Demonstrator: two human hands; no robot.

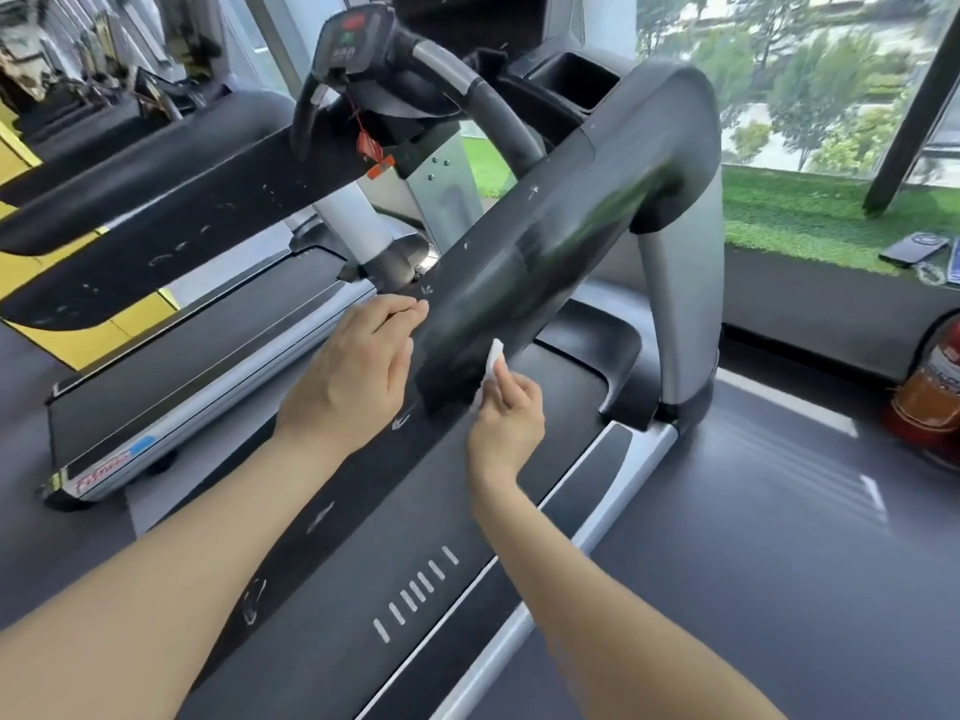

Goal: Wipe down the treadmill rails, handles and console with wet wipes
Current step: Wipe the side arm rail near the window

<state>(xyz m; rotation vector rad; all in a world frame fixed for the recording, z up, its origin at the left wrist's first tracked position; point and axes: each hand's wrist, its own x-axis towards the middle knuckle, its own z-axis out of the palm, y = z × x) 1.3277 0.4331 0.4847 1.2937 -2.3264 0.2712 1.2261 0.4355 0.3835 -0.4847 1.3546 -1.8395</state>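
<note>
While left hand (pixel 358 366) is being rested flat, fingers loose, against rail (pixel 519 262) end, wipe (pixel 491 363) is being pinched in right hand (pixel 506 413) fingers, pressed to rail's right side.

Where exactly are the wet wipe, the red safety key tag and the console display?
wet wipe (pixel 492 356), head view, upper white fold.
red safety key tag (pixel 368 146), head view, tag body.
console display (pixel 347 39), head view, button panel.

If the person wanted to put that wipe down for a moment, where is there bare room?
The walking belt, between the two silver side rails, lies bare below both hands. The dark floor right of the treadmill is open up to the fire extinguisher. It is crowded at the rail end, where the left hand and the right hand with the wipe meet.
</note>
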